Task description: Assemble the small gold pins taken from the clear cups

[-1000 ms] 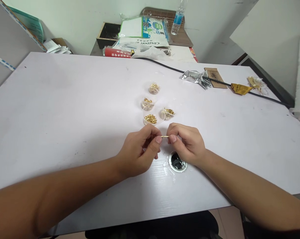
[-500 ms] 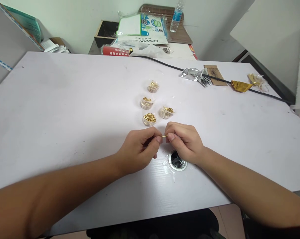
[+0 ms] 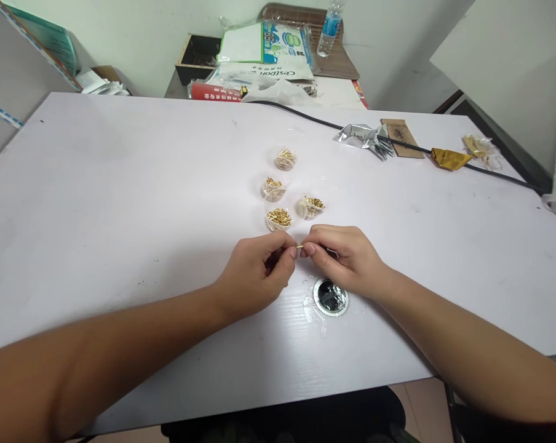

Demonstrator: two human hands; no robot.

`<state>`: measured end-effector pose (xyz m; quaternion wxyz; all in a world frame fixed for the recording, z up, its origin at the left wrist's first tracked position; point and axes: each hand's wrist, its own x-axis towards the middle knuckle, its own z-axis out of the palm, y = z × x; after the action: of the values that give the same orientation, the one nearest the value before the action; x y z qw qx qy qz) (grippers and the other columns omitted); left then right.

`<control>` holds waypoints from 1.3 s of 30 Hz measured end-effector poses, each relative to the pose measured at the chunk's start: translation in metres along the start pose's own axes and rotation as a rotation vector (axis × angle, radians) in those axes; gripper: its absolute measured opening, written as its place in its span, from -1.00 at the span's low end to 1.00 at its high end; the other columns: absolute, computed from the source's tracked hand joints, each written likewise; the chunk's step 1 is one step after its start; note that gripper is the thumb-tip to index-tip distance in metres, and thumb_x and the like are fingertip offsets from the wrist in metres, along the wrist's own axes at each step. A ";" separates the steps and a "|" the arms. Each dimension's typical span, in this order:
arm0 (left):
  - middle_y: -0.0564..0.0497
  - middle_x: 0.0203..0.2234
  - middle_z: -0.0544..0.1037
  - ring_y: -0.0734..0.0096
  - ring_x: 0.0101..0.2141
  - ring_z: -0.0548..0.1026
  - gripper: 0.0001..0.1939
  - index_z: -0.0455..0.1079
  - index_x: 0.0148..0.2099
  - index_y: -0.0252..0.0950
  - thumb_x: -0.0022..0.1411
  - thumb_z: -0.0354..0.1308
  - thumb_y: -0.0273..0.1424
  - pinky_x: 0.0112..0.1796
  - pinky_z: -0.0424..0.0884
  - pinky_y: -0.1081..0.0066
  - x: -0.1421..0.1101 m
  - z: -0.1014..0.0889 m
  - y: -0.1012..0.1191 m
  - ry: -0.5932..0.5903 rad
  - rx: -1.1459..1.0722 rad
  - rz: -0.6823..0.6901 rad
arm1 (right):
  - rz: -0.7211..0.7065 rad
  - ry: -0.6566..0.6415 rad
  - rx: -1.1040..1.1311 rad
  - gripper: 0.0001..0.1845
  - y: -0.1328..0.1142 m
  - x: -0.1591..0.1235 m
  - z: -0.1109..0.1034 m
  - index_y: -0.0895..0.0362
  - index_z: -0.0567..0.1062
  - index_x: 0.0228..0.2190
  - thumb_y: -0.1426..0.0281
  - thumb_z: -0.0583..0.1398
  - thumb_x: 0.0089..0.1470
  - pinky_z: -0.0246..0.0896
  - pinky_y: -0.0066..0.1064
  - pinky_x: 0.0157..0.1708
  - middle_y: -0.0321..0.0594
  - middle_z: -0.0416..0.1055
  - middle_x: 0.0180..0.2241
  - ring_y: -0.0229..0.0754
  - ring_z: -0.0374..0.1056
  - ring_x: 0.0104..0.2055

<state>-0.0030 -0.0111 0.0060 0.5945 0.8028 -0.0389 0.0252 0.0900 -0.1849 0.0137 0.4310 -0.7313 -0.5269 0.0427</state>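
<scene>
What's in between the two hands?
A thin gold-coloured piece, pinched by the left hand on one side and the right hand on the other, in the head view.

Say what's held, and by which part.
A thin gold pin: the left hand pinches one end, the right hand the other. Only a short middle stretch shows between the fingertips.

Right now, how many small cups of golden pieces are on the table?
4: far cup, middle-left cup, right cup, and near-left cup. Others could be hidden.
</scene>
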 end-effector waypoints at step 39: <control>0.17 -0.66 0.41 0.66 -0.64 0.31 -0.83 0.30 -0.36 -0.31 0.31 0.00 -0.42 -0.57 0.25 0.62 0.002 -0.003 0.004 -0.079 -0.051 -0.129 | -0.059 -0.021 0.025 -0.77 0.008 -0.002 0.000 0.20 0.38 -0.45 0.50 0.04 0.24 0.07 -0.46 -0.50 -0.26 0.26 -0.52 -0.33 0.15 -0.50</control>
<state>-0.0016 -0.0093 0.0105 0.6130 0.7887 -0.0113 -0.0460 0.0948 -0.1869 0.0074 0.4356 -0.7097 -0.5519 0.0441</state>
